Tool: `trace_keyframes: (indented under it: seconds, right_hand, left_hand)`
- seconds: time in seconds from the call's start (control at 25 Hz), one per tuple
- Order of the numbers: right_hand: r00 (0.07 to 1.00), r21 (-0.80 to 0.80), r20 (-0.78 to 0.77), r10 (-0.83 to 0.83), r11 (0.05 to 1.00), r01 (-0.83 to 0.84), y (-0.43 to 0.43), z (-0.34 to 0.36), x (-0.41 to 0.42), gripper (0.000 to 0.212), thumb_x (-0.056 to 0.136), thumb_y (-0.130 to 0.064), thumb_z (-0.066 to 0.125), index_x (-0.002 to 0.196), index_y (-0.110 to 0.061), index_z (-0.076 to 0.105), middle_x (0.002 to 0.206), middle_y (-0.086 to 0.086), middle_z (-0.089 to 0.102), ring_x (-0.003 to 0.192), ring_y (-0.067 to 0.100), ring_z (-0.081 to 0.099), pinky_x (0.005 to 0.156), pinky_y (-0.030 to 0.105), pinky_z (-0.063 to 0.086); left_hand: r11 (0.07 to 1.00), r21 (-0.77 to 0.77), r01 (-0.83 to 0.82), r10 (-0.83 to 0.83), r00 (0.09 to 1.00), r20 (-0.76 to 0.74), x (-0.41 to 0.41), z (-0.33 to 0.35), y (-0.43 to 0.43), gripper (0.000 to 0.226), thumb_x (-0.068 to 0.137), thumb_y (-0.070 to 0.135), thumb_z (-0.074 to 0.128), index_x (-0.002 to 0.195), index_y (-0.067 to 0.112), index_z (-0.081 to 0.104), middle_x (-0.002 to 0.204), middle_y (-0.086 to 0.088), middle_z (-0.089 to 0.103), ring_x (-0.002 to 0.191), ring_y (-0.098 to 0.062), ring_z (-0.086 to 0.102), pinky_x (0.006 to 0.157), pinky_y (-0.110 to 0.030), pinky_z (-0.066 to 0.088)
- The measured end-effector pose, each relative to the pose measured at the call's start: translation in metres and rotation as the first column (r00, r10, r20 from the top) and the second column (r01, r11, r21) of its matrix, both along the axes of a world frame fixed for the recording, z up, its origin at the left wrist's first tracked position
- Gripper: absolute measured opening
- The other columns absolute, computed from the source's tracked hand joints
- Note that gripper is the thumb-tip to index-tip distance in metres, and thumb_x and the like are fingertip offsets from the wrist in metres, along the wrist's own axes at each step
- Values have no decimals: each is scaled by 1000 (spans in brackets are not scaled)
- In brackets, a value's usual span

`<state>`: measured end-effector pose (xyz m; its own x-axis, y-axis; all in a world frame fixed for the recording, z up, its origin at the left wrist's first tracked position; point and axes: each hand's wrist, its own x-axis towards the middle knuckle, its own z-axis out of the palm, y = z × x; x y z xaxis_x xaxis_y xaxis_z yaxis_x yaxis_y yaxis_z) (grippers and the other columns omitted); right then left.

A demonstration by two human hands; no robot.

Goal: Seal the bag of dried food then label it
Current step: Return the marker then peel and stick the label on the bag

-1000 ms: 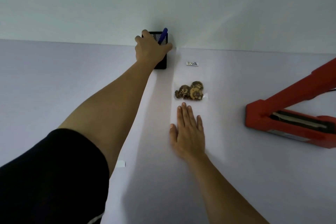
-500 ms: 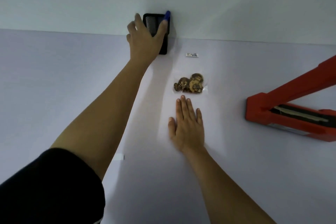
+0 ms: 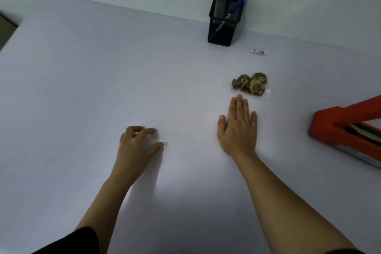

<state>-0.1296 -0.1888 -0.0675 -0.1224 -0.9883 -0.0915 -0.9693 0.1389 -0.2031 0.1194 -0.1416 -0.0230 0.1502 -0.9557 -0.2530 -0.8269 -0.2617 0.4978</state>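
— Where is the bag of dried food (image 3: 250, 84)?

— Flat on the pale table (image 3: 82, 88), right of centre, brown lumps bunched at its far end. The clear plastic is hard to trace – one corner shows just right of the lumps.

— And the right hand (image 3: 237, 130)?

— Palm down on the table, fingers straight and close together, thumb out to the side. It holds nothing. The fingertips stop just short of the brown lumps; whether the palm lies on the clear film I cannot tell.

— The left hand (image 3: 137, 144)?

— Well apart from the bag, nearer the person. Fingers curled, forefinger and thumb closed on a small white slip (image 3: 161, 143) at the table top. That spot is blurred, so I cannot say whether the slip is lifted.

— What else?

— A black mesh pen holder (image 3: 223, 24) against the far wall, with a blue pen (image 3: 234, 10) leaning in it, cap up. Between holder and bag lies a small printed sticker (image 3: 258, 51). At the right edge stands a red heat sealer (image 3: 340, 126), arm raised. A black sleeve (image 3: 72, 241) shows at the bottom left.
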Motion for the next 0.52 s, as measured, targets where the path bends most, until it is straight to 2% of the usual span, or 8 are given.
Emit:
trace_keyframes:
  seconds: [0.12,0.2,0.28,0.36,0.52]
  right_hand:
    - [1000,-1,5,5,1000,-5,0,0,0,65,91,-39,18,147,-8,11,157,8,9,145,21,5,116,45,7]
    - [1000,-3,13,-5,1000,5,-1,-1,-1,65,91,-39,19,147,-8,11,158,8,8,145,21,5,116,45,7]
    - [1000,-7,10,5,1000,-5,0,-1,-1,65,91,-39,18,147,-7,10,157,8,8,145,21,5,116,45,7]
    - [1000,-12,6,19,1000,-19,0,-2,-1,64,92,-38,19,147,-6,10,157,9,8,145,22,5,116,46,7]
    - [1000,3,8,28,1000,-28,-1,-2,-3,61,97,-35,26,147,-6,7,158,9,4,145,21,2,116,46,5]
  left_hand:
    - [999,-48,-4,5,1000,14,-8,-5,18,34,78,19,73,112,21,67,115,-10,55,104,-34,52,87,-34,44]
    - [997,-77,-17,17,1000,-7,-12,-7,16,30,80,15,71,110,17,68,109,-9,57,94,-31,59,83,-40,51]
    - [993,-109,-33,33,999,-4,-15,-7,14,27,79,11,70,106,14,68,100,-8,60,84,-29,61,78,-39,52]
    - [989,-140,-45,50,998,36,-18,-7,14,24,79,8,68,103,10,69,92,-9,62,80,-30,61,72,-34,47]
    - [992,-116,-41,51,995,81,-21,-3,12,17,84,10,64,99,5,70,89,-12,64,82,-31,59,69,-29,36]
